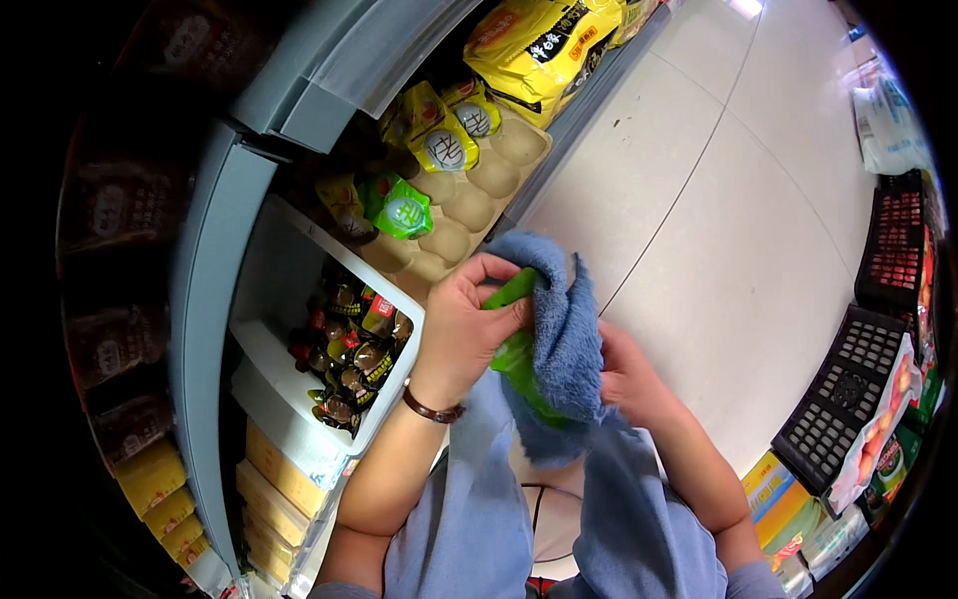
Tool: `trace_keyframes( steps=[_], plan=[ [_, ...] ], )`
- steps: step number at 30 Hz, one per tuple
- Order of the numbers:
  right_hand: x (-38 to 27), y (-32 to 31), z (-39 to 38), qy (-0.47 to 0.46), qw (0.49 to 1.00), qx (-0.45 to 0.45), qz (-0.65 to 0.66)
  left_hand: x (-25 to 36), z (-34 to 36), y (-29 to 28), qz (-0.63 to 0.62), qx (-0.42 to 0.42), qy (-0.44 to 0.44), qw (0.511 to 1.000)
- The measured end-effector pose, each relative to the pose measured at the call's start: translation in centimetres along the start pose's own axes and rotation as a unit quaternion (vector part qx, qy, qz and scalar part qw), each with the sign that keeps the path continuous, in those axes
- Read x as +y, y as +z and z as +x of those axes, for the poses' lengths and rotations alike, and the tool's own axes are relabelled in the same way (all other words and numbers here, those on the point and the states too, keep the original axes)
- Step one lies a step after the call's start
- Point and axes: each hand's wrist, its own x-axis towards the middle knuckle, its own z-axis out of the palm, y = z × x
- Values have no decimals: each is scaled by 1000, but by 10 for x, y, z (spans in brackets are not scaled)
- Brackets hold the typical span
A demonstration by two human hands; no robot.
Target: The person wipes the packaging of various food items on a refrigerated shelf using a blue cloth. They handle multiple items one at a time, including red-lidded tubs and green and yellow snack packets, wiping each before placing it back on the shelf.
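My left hand (461, 324) is closed on a shiny green plastic packet (515, 361), pinching its upper end between thumb and fingers. A blue-grey fluffy cloth (567, 334) wraps over the packet's right side, covering much of it. My right hand (631, 377) grips the cloth from the right; some of its fingers are hidden behind the folds. Just beyond my left hand lies a moulded egg tray (469, 208) on a low shelf. It bears several yellow packets (445, 146) and one green packet (397, 207).
A white bin (384, 409) of small dark-wrapped packets (354, 369) stands left of my left forearm. Large yellow bags (539, 50) lie farther along the shelf. Grey shelf edging (200, 299) curves up the left. Black crates (848, 399) stand at the right, across the tiled floor (718, 220).
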Motion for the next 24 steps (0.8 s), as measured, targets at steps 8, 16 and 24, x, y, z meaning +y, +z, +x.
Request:
trace_keyframes(
  steps=[8,16,24],
  plan=[
    [25,-9,-2,-103,971,215,-17,-31,-16,25,-66,-111,30,991],
    [22,-8,-8,-110,947,283,-105,-40,-21,30,-15,-173,-2,985],
    [18,-7,-6,-153,945,252,-141,-43,-24,25,-275,-111,-140,945]
  ],
)
